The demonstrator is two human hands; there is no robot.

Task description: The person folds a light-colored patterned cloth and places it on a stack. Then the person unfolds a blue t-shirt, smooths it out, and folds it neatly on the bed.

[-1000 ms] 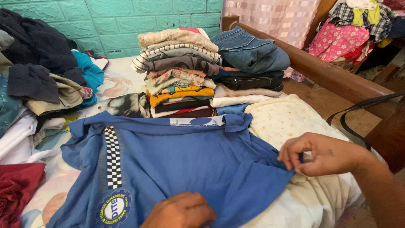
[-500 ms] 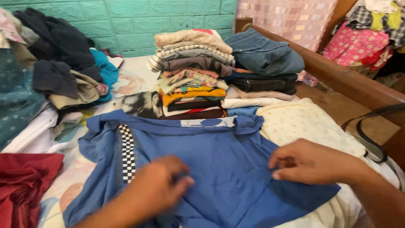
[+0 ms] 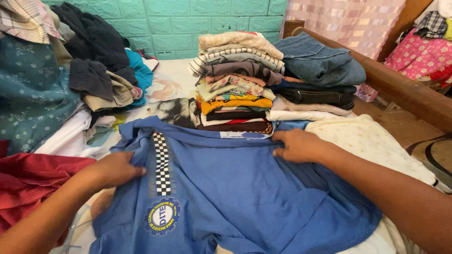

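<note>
A blue polo shirt with a black-and-white checkered stripe and a round crest lies spread on the bed in front of me. My left hand grips its left shoulder edge, beside the checkered stripe. My right hand holds the right shoulder near the collar, fingers curled on the cloth. Just behind the collar stands a tall stack of folded clothes, with folded jeans stacked to its right.
A heap of unfolded clothes rises at the left against the teal wall. Dark red cloth lies at the near left. A cream floral cloth lies at the right beside the wooden bed rail.
Both hands moved up from the shirt's lower part to its shoulders. The left hand went out to the left edge, the right up to the collar. The crest shows again.
</note>
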